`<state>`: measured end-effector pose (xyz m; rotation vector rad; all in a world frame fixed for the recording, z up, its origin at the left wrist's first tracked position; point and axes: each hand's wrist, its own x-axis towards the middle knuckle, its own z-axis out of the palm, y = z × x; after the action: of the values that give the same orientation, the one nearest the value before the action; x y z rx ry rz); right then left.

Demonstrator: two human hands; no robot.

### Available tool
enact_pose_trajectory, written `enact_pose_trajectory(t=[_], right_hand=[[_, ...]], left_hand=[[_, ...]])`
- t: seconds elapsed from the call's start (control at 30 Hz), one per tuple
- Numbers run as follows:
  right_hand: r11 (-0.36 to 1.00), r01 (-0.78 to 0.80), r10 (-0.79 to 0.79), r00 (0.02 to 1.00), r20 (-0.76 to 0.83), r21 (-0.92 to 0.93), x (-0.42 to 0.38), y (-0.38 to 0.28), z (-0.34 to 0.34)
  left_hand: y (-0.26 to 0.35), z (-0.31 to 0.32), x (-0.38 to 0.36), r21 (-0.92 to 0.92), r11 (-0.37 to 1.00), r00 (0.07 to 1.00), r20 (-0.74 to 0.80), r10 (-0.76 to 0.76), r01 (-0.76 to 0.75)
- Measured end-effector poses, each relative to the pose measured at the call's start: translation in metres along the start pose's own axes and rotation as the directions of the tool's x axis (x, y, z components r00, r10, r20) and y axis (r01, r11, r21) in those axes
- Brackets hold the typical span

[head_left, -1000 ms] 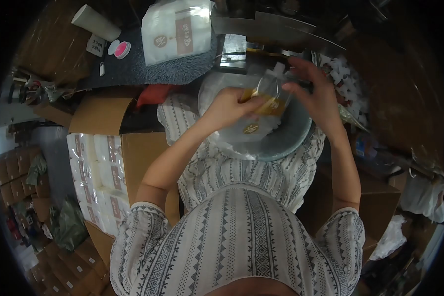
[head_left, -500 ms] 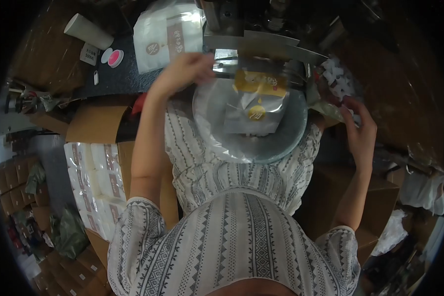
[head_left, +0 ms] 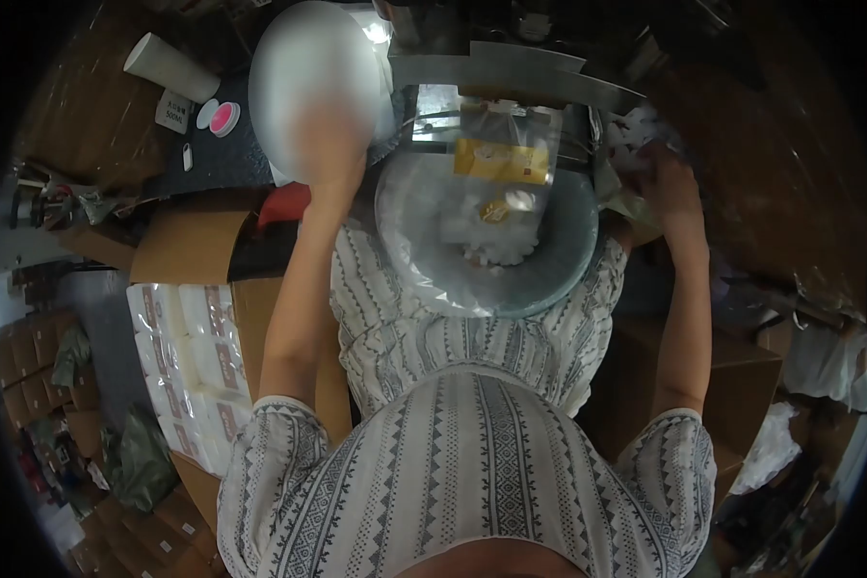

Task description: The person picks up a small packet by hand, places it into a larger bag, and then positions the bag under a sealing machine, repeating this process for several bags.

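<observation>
My left hand (head_left: 329,149) is over the stack of white printed bags (head_left: 383,91) at the upper left. A blur covers its fingers, so their grip does not show. At the upper right, my right hand (head_left: 674,183) reaches into an opened bag of small white pieces (head_left: 634,130), fingers mostly hidden in shadow. Between the hands, a clear plastic bag with a yellow printed band (head_left: 503,160) hangs from the machine (head_left: 525,60). Beneath it, a round basin with a clear plastic lining (head_left: 564,260) rests on my lap, with whitish pieces (head_left: 501,249) near its middle.
A white cup (head_left: 170,67), a small round container with pink contents (head_left: 223,118) and a labelled block (head_left: 173,108) stand at the upper left. An open carton (head_left: 188,236) of wrapped white packs (head_left: 188,356) sits left of my legs. Another carton (head_left: 713,385) is at right.
My left hand has moved left from beside the hanging bag to the stack of bags. My right hand has gone further up into the white pieces. The hanging bag's lower part has shifted.
</observation>
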<state>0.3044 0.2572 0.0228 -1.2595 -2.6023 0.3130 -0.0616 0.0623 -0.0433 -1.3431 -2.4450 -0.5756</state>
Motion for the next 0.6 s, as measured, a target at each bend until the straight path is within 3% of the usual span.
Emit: enact_pose_trajectory(t=[0.03,0.13,0.2,0.27,0.3,0.33,0.4,0.47,0.5,0.57,0.6], right_hand=[[0.999,-0.041,0.041,0.999,0.003,0.028,0.002,0.0,-0.002],[0.994,-0.086,0.086,0.996,0.002,0.062,0.004,0.004,-0.001],[0.993,-0.09,0.091,0.996,-0.005,0.07,0.002,0.004,-0.002],[0.982,-0.11,0.128,0.985,-0.115,0.152,-0.004,-0.004,-0.012],[0.983,-0.104,0.122,0.986,-0.112,0.151,-0.005,-0.009,-0.02],[0.957,-0.12,0.155,0.981,-0.115,0.263,-0.008,-0.016,-0.029],[0.919,-0.129,0.181,0.977,-0.109,0.372,-0.012,-0.034,-0.035],[0.703,0.032,0.0,0.999,-0.046,0.71,-0.018,-0.061,-0.031],[0.7,0.029,0.001,0.999,-0.041,0.714,-0.021,-0.078,-0.029],[0.803,0.231,-0.213,0.972,-0.097,0.55,-0.023,-0.11,-0.028],[0.802,0.232,-0.212,0.972,-0.1,0.55,-0.022,-0.117,-0.025]], left_hand=[[0.011,-0.009,-0.017,0.061,0.997,0.996,-0.069,0.048,-0.044],[0.023,-0.015,-0.065,-0.012,0.986,0.986,-0.017,0.167,-0.168],[0.019,-0.027,-0.067,-0.005,0.988,0.987,-0.032,0.155,-0.155],[0.014,-0.044,-0.066,0.004,0.99,0.989,-0.046,0.14,-0.14],[0.01,-0.053,-0.067,-0.083,0.995,0.998,0.014,0.065,-0.064],[0.01,-0.061,-0.068,-0.164,0.986,0.997,0.08,-0.004,0.017],[0.021,-0.073,-0.072,-0.197,0.98,1.0,0.013,0.001,0.001],[0.037,-0.083,-0.073,-0.224,0.974,0.999,-0.049,0.012,-0.023],[0.047,-0.087,-0.074,-0.261,0.964,0.998,-0.048,0.042,-0.054],[0.06,-0.092,-0.072,-0.297,0.951,0.995,-0.054,0.079,-0.091],[0.065,-0.094,-0.071,-0.325,0.938,0.993,-0.055,0.109,-0.121]])
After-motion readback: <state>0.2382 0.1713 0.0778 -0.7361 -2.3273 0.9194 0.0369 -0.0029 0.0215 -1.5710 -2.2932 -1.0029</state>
